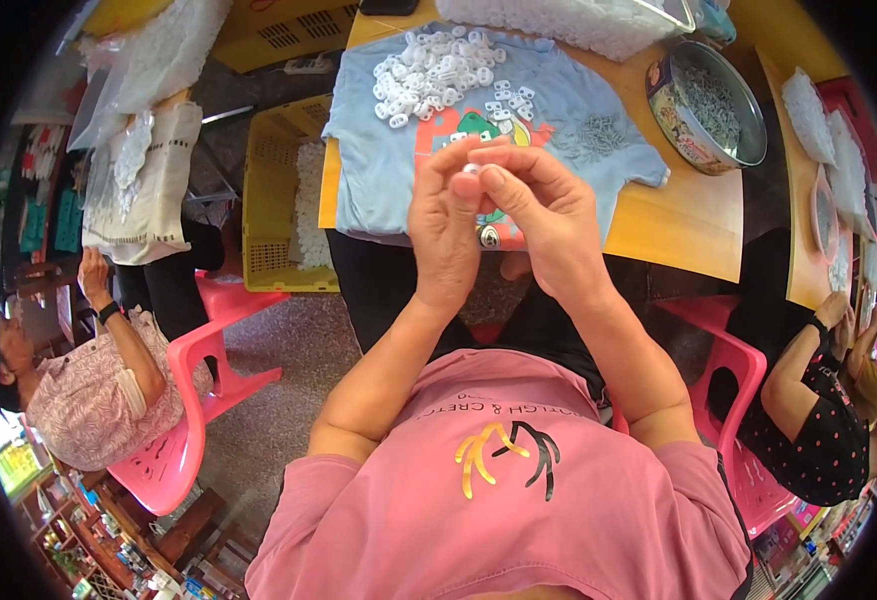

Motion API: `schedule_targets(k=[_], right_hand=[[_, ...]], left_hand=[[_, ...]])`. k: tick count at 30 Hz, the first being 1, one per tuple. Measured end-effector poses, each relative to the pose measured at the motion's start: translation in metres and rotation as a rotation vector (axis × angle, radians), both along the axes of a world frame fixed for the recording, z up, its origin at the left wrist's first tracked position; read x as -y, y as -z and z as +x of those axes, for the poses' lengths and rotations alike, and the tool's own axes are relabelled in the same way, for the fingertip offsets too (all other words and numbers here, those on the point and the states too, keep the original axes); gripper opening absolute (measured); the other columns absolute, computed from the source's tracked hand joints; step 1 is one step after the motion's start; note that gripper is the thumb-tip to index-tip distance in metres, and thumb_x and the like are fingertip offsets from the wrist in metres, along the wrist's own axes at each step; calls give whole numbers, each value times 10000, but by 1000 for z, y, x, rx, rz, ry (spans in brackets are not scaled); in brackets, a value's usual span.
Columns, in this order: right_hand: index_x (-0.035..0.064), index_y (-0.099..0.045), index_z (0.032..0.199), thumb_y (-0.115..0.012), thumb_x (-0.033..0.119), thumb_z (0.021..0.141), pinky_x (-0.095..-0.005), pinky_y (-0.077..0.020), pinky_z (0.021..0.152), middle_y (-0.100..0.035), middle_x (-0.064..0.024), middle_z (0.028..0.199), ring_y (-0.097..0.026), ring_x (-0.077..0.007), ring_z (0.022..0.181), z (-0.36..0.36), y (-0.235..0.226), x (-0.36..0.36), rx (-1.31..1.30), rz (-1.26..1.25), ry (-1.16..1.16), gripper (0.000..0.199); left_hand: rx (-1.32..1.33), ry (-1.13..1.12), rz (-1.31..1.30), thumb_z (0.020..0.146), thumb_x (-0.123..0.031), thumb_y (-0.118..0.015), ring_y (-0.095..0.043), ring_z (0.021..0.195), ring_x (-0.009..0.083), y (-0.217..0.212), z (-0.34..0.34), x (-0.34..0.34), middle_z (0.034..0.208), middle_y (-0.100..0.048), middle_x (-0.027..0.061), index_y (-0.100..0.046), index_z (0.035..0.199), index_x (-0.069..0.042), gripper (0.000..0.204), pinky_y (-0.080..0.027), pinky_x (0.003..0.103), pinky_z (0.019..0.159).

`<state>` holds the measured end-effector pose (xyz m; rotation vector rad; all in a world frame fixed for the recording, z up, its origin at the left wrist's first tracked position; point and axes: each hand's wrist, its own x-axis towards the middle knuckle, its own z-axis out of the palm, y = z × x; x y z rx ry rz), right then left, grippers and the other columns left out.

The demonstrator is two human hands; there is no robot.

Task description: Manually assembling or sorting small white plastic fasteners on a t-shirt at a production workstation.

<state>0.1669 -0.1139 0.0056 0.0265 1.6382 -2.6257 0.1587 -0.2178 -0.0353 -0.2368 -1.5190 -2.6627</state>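
Observation:
Close together over the front of the table, my left hand (443,225) and my right hand (555,215) meet at the fingertips. Between them they pinch a small white plastic piece (471,168), mostly covered by the fingers. Beyond the hands, a pile of white plastic pieces (433,75) with holes lies on a light blue shirt (373,170) spread over the table. A smaller group of white pieces (511,103) with dark spots sits right of the pile. Farther right, small metal screws or pins (598,138) lie scattered on the cloth; their exact kind is too small to tell.
A round tin (683,135) of small metal parts stands on the wooden table (683,235) at the right. A clear box (568,22) of white pieces is at the back. Left stands a yellow crate (268,205). Co-workers sit on pink chairs (198,400) at both sides.

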Motion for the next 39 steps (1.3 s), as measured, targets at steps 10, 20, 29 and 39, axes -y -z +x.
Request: schedule_targets(k=[10, 20, 29, 39], right_hand=[[-7, -647, 1044, -634, 81, 938, -257, -526, 720, -653, -42, 944, -633, -112, 826, 4, 15, 25, -122, 463, -210, 138], [32, -691, 994, -670, 70, 874, -290, -496, 658, -675, -77, 908, -627, -167, 730, -39, 25, -53, -360, 1141, 88, 128], [129, -727, 957, -680, 171, 845, -384, -508, 733, -635, -61, 924, -629, -271, 873, -84, 41, -24, -634, 1502, 7, 128], [58, -683, 990, -690, 206, 883, -276, -478, 617, -613, -18, 799, -608, -127, 699, -80, 31, -26, -313, 1145, -105, 182]], left_hand=[[93, -544, -449, 1007, -220, -559, -636, 769, 139, 5, -1, 125, 945, -669, 96, -632, 1075, 6, 247, -535, 264, 698], [215, -650, -949, 957, -190, -633, -583, 1054, 189, 72, -19, 228, 1224, -579, 109, -528, 1292, 21, 410, -485, 308, 897], [-78, -306, -581, 988, -69, -541, -639, 907, 122, 0, -9, 101, 1103, -621, 60, -571, 1198, -3, 222, -516, 248, 762], [-51, -102, -566, 944, -33, -583, -634, 804, 131, 12, -20, 55, 1008, -617, 77, -623, 1124, -7, 185, -518, 258, 693]])
